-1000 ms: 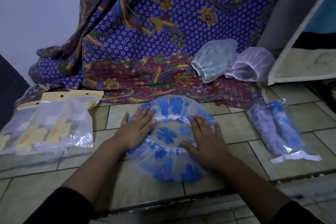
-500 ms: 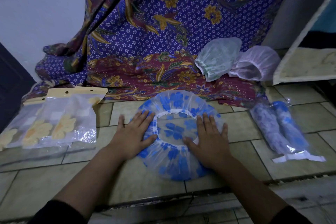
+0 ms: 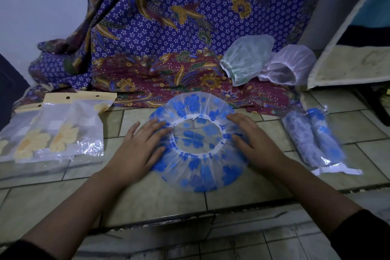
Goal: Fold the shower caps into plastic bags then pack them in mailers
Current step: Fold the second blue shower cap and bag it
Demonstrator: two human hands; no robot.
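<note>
A clear shower cap with blue flowers [image 3: 198, 167] lies flat on the tiled floor, its white elastic opening facing up. My left hand [image 3: 139, 148] rests flat on the cap's left edge, fingers spread. My right hand [image 3: 253, 141] presses flat on its right edge. Neither hand grips anything. Two rolled blue caps in a clear plastic bag [image 3: 316, 143] lie at the right. A green-patterned cap [image 3: 247, 59] and a pink cap [image 3: 289, 65] sit on the cloth behind.
Clear plastic bags with yellow flower prints and a tan header [image 3: 61, 129] lie at the left. A purple and maroon batik cloth [image 3: 168, 38] drapes across the back. A framed panel [image 3: 348, 65] leans at the right. A floor step edge [image 3: 190, 217] runs near me.
Both hands have slid outward from near the cap's opening to its left and right edges, and the cap now lies flatter and wider.
</note>
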